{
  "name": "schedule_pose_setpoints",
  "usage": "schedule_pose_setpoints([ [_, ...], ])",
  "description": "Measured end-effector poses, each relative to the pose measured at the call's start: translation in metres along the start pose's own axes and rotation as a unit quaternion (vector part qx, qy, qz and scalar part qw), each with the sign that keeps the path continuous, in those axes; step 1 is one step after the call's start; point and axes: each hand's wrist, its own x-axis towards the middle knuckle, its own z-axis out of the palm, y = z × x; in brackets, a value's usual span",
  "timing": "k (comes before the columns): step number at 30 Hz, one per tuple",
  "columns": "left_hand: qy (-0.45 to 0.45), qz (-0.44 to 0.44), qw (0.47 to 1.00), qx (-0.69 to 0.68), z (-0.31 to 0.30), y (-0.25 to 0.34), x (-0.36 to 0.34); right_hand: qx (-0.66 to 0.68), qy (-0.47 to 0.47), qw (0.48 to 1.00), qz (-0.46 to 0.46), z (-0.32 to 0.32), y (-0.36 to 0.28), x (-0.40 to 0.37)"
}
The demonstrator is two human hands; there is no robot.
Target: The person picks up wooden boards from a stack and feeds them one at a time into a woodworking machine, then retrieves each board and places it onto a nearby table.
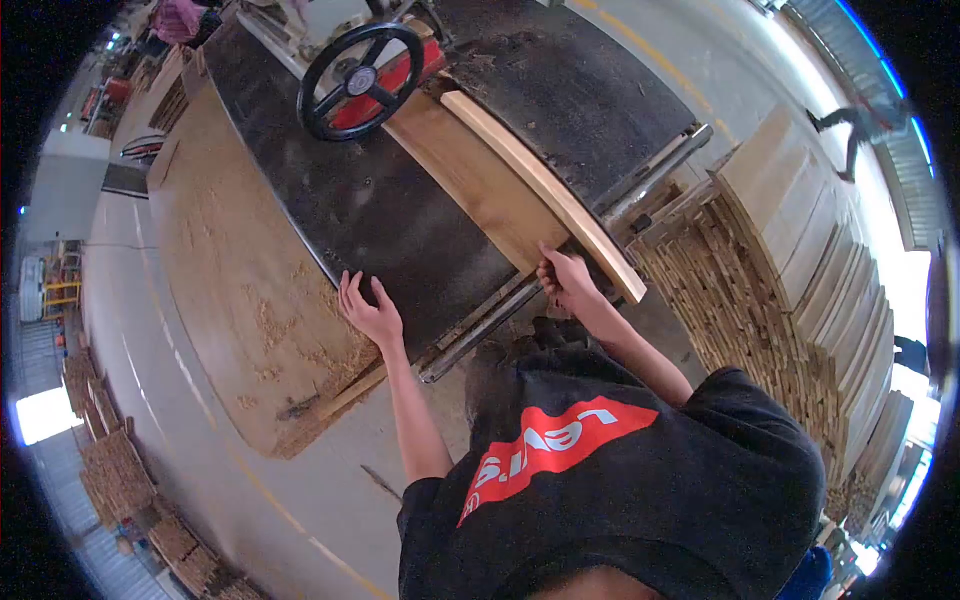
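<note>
My left hand (pixel 373 314) rests at the edge of the dark machine table (pixel 360 210), its fingers apart and nothing in them. At the near end of a wide flat board (pixel 480 175), my right hand (pixel 566 276) has its fingers curled closed against the board's end corner. The board lies on the machine table and runs away under the machine head. Beside it on the right lies a long, lighter wooden strip (pixel 545 190), whose near end sticks out past the table edge. A black handwheel (pixel 361 81) stands above the board's far end.
On the left a wooden side table (pixel 240 280) bears sawdust and shavings. Stacked planks (pixel 740 290) stand close on the right. A metal rail (pixel 480 330) runs along the table's near edge. A person (pixel 855 125) is at the far upper right. More wood piles (pixel 120 480) lie at lower left.
</note>
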Motion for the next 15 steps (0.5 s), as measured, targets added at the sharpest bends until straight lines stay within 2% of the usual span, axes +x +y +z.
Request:
schedule_pose_setpoints([
  [3,0.004,0.004,1.000,-0.011,-0.001,0.003,0.001,-0.045,0.011,0.999,0.006,0.017,-0.010,0.018],
  [7,0.004,0.018,1.000,0.008,0.000,-0.002,-0.002,-0.017,-0.021,0.999,-0.043,0.059,-0.030,0.039],
  [9,0.006,0.038,0.999,0.015,-0.003,0.000,0.000,-0.034,0.023,0.998,-0.053,0.085,-0.035,0.049],
  [10,0.001,0.039,0.999,0.028,-0.007,0.002,0.000,-0.079,0.025,0.994,-0.065,0.089,-0.040,0.048],
  [11,-0.007,0.041,0.999,0.031,-0.010,0.007,-0.001,-0.109,0.028,0.986,-0.123,0.093,-0.033,0.060],
  [12,-0.025,0.030,0.998,0.054,-0.018,0.014,-0.003,-0.151,0.032,0.984,-0.093,0.096,-0.029,0.076],
  [13,-0.043,-0.005,0.999,0.029,-0.023,0.022,-0.006,-0.064,0.018,0.992,-0.108,0.103,-0.018,0.098],
  [14,-0.035,0.042,0.998,0.029,-0.015,0.015,0.006,-0.120,0.053,0.981,-0.143,0.120,-0.023,0.116],
  [15,-0.024,0.062,0.997,0.027,-0.004,-0.003,0.005,-0.090,0.058,0.983,-0.149,0.130,-0.036,0.101],
])
